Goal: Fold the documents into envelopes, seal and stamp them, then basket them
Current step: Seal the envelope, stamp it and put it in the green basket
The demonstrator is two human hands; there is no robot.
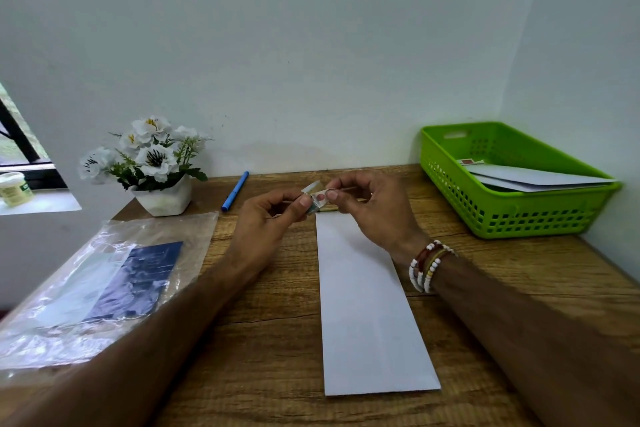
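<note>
Envelope [367,305] lies lengthwise away from the person; left hand [266,218] and right hand [374,208] both pinch a stamp [317,200].

White flowers [149,152] in a white pot [164,199] stand at the wooden table's [270,340] back left, a blue pen [235,191] lies just right of them, and a pale jar [14,188] sits on the windowsill [45,203]

I work at an office desk [270,340]: pen [235,191] and potted flowers [149,156] beyond my left hand [270,218], green mail basket [519,218] right of my right hand [374,208].
</note>
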